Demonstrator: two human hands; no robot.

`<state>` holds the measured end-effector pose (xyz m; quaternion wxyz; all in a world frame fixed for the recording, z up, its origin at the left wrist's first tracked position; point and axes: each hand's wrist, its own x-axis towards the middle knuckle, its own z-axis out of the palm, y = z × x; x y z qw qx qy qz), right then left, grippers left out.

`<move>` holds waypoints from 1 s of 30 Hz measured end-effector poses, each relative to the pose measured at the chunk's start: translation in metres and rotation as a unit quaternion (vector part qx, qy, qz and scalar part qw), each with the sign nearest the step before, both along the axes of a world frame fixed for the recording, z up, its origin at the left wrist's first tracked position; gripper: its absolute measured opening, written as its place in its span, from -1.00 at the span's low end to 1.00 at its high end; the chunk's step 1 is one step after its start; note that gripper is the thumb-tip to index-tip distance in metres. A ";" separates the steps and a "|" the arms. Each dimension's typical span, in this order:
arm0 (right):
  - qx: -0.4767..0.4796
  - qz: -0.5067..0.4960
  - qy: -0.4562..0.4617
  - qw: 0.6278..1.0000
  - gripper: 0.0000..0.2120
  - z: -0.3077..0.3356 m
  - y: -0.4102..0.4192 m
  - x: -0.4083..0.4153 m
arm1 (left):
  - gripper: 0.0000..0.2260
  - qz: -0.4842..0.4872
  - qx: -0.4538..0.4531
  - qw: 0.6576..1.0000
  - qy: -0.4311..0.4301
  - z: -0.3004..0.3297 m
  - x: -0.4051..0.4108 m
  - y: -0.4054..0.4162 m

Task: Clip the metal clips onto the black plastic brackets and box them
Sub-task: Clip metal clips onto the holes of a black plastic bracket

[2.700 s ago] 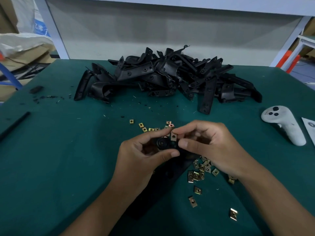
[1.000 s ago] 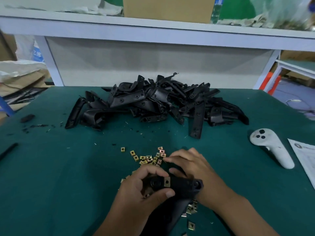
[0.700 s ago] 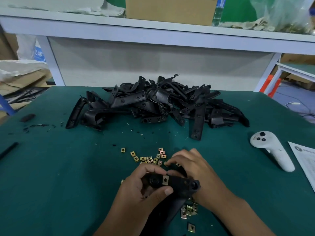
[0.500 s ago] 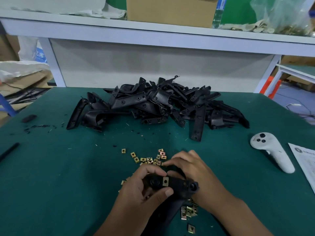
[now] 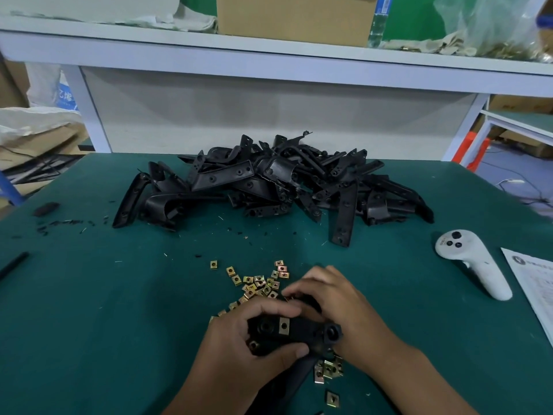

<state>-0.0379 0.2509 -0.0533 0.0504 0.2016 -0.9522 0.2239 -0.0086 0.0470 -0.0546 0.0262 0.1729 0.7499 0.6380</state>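
I hold one black plastic bracket [image 5: 302, 332] low over the green table, close to me. A brass-coloured metal clip [image 5: 284, 325] sits clipped on its upper edge. My left hand [image 5: 251, 348] wraps the bracket's left end, thumb underneath. My right hand [image 5: 344, 307] grips its right end from behind, fingertips curled over the top. Loose metal clips [image 5: 258, 283] lie scattered just beyond my hands, and a few more clips [image 5: 328, 369] lie beneath the bracket. A big pile of black brackets [image 5: 278, 184] lies further back.
A white handheld controller [image 5: 475, 263] lies at the right, with a printed sheet [image 5: 535, 283] beside it at the table's right edge. Small black scraps [image 5: 45, 209] and a black strip [image 5: 13, 265] lie at the left. A shelf with a cardboard box [image 5: 294, 18] spans the back.
The view has tilted up since the earliest frame, so my hands sit lower in it. The clip is seated on the bracket. Over the last second my hands have hardly moved.
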 end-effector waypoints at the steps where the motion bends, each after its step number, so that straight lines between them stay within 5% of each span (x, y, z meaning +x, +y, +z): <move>1: -0.006 -0.004 0.004 1.000 -0.78 0.000 0.000 0.001 | -0.66 0.002 -0.001 1.000 0.002 0.001 0.000 -0.001; 5: -0.046 -0.034 0.007 0.998 -0.87 0.002 -0.001 0.000 | -0.72 -0.016 0.041 0.999 -0.021 0.002 0.000 -0.002; 9: -0.269 -0.079 -0.073 0.957 -0.82 0.014 0.001 0.001 | -0.76 -0.011 0.086 0.996 -0.030 0.004 -0.001 -0.002; 13: -0.436 -0.040 -0.189 0.879 -0.92 0.021 0.000 0.003 | -0.71 0.013 0.156 0.987 -0.036 0.007 -0.003 -0.001; 17: -0.562 -0.005 -0.255 0.787 -0.79 0.027 -0.003 0.004 | -0.62 0.026 0.221 0.973 -0.056 0.007 -0.005 -0.003; 24: -0.652 0.047 -0.322 0.685 -0.78 0.030 -0.002 0.005 | -0.61 0.032 0.144 0.988 -0.036 0.008 -0.003 -0.004; 30: -0.646 0.042 -0.314 0.694 -0.72 0.031 -0.001 0.004 | -0.62 0.026 0.154 0.987 -0.039 0.010 -0.001 -0.003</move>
